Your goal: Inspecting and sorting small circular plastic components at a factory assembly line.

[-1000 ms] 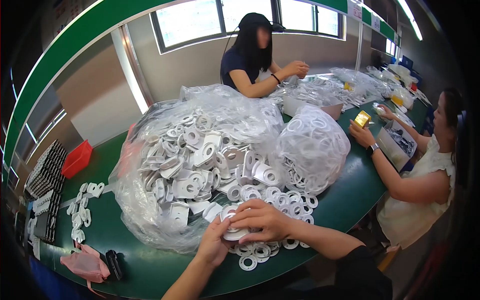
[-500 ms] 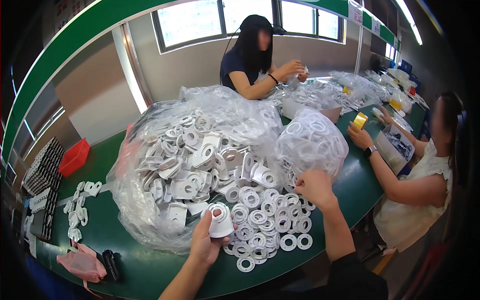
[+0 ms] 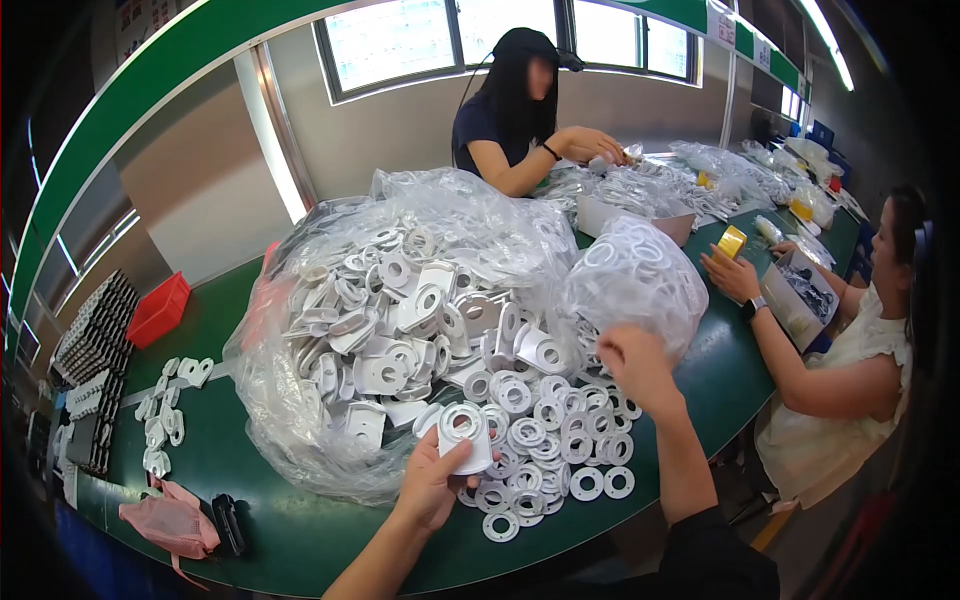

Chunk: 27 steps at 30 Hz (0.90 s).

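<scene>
My left hand (image 3: 432, 485) is closed round a white plastic bracket (image 3: 480, 455) with a round hole at one end, the thumb lying across its face. It holds the piece above the near edge of the heap. Curled fingers show on my right hand (image 3: 637, 368), which is over the far right of the loose white rings (image 3: 548, 440), in front of a clear bag of rings (image 3: 640, 270). Whatever its fingertips hold, if anything, is hidden. Left of the rings, many similar white brackets (image 3: 385, 370) fill a large open clear plastic bag (image 3: 290, 450).
Several white parts (image 3: 165, 410) lie on the green table (image 3: 300, 545) at left, near a red bin (image 3: 158, 310) and stacked dark trays (image 3: 95, 340). A pink pouch (image 3: 172, 520) is at the near left. One co-worker (image 3: 505, 130) works across the table, another (image 3: 840, 350) at right holding yellow tape (image 3: 732, 241).
My right hand has lifted slightly away from the rings toward the clear bag. My left hand has moved a little right with the bracket, its thumb now across the face. The view has shifted slightly.
</scene>
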Each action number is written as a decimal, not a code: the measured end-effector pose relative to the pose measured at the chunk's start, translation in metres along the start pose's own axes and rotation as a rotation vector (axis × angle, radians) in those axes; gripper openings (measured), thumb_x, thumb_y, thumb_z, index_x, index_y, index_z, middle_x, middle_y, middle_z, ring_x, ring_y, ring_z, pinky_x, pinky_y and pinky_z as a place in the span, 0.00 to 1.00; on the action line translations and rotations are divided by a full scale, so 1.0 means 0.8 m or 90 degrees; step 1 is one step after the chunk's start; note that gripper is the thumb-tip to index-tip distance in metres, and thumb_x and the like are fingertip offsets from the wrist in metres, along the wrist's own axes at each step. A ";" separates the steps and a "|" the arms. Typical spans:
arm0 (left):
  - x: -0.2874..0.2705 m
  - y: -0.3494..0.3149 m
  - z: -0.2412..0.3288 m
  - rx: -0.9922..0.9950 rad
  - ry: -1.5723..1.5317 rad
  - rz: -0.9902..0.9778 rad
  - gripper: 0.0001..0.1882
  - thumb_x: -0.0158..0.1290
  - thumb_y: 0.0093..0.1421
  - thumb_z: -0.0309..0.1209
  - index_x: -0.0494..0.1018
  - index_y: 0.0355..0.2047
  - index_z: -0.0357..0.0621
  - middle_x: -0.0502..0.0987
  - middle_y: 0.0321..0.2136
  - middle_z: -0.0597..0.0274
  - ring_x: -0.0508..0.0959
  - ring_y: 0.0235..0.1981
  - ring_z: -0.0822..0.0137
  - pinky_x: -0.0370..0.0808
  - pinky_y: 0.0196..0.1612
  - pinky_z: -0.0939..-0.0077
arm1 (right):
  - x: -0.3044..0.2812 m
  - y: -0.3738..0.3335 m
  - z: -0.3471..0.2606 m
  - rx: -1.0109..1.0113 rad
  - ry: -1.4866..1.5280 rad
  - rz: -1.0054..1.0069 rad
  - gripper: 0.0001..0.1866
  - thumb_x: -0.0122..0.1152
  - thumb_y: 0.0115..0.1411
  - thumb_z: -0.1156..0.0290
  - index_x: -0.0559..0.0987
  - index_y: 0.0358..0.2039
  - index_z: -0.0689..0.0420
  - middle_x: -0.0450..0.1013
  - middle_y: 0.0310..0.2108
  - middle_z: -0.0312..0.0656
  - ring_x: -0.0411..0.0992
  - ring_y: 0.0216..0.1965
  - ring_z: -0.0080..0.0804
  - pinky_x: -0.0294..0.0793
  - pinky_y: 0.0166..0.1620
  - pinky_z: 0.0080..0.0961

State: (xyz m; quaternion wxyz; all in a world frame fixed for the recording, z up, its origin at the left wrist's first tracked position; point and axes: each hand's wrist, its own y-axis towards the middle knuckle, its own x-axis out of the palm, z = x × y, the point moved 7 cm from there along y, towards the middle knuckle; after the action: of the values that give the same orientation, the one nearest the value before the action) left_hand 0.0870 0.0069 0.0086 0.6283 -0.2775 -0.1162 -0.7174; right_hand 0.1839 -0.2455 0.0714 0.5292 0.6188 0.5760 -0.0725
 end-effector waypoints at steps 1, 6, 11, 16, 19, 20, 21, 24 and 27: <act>0.000 0.000 -0.001 -0.003 0.006 -0.006 0.19 0.47 0.59 0.26 0.60 0.51 0.39 0.74 0.43 0.51 0.78 0.37 0.61 0.69 0.22 0.84 | 0.001 -0.001 -0.002 -0.001 0.001 -0.001 0.04 0.56 0.54 0.75 0.76 0.28 0.63 0.72 0.24 0.45 0.71 0.26 0.34 0.70 0.30 0.27; 0.002 0.000 -0.004 -0.014 -0.004 -0.010 0.22 0.48 0.57 0.22 0.59 0.52 0.39 0.74 0.43 0.51 0.78 0.38 0.61 0.70 0.23 0.83 | -0.030 0.005 -0.012 0.099 0.090 0.192 0.04 0.54 0.54 0.76 0.73 0.30 0.63 0.71 0.26 0.50 0.69 0.30 0.49 0.66 0.33 0.36; 0.006 -0.001 -0.002 -0.012 -0.019 -0.023 0.23 0.47 0.57 0.20 0.57 0.53 0.39 0.73 0.43 0.52 0.78 0.39 0.61 0.70 0.24 0.83 | -0.043 0.008 -0.028 0.075 -0.017 0.220 0.06 0.54 0.54 0.72 0.75 0.30 0.61 0.70 0.22 0.49 0.69 0.26 0.46 0.67 0.32 0.33; 0.011 -0.002 0.000 -0.014 -0.019 -0.036 0.23 0.46 0.57 0.20 0.56 0.54 0.40 0.72 0.44 0.52 0.78 0.40 0.61 0.69 0.23 0.84 | -0.012 -0.002 -0.011 0.100 -0.123 -0.020 0.06 0.53 0.56 0.73 0.76 0.32 0.60 0.72 0.24 0.47 0.70 0.25 0.43 0.67 0.30 0.30; 0.007 -0.001 -0.001 -0.013 -0.022 -0.029 0.23 0.45 0.57 0.20 0.56 0.54 0.40 0.73 0.44 0.52 0.78 0.40 0.61 0.68 0.23 0.83 | -0.052 0.006 -0.040 0.083 0.086 0.283 0.06 0.52 0.57 0.76 0.76 0.33 0.62 0.70 0.25 0.49 0.69 0.25 0.45 0.67 0.30 0.34; 0.006 -0.001 -0.001 -0.012 -0.022 -0.026 0.23 0.45 0.57 0.20 0.56 0.54 0.40 0.73 0.44 0.52 0.78 0.40 0.61 0.68 0.23 0.83 | -0.059 0.005 -0.048 -0.005 0.051 0.331 0.07 0.52 0.57 0.79 0.76 0.36 0.63 0.71 0.26 0.47 0.69 0.26 0.40 0.67 0.30 0.30; 0.005 -0.001 -0.002 -0.011 -0.023 -0.028 0.23 0.45 0.58 0.20 0.56 0.54 0.40 0.73 0.44 0.52 0.78 0.40 0.62 0.68 0.23 0.84 | -0.055 0.005 -0.051 -0.006 0.054 0.329 0.07 0.52 0.57 0.79 0.76 0.36 0.63 0.71 0.26 0.47 0.69 0.26 0.40 0.67 0.30 0.30; 0.006 -0.002 -0.001 -0.004 -0.019 -0.030 0.24 0.45 0.58 0.20 0.56 0.54 0.40 0.72 0.44 0.52 0.78 0.40 0.62 0.67 0.23 0.84 | -0.049 0.002 -0.052 0.013 0.086 0.333 0.06 0.53 0.56 0.81 0.76 0.34 0.62 0.72 0.27 0.46 0.69 0.28 0.38 0.67 0.31 0.28; 0.008 -0.003 0.002 0.010 -0.016 -0.020 0.24 0.46 0.58 0.20 0.55 0.54 0.41 0.73 0.43 0.53 0.77 0.40 0.63 0.67 0.23 0.84 | -0.014 0.008 -0.055 -0.022 0.212 0.108 0.06 0.55 0.53 0.82 0.77 0.32 0.61 0.72 0.27 0.43 0.69 0.28 0.37 0.68 0.33 0.26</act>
State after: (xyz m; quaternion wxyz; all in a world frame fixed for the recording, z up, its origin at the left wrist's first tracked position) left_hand 0.0846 0.0024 0.0139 0.6178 -0.2795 -0.1341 -0.7226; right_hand 0.1628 -0.2187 0.1013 0.4409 0.6595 0.6027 0.0857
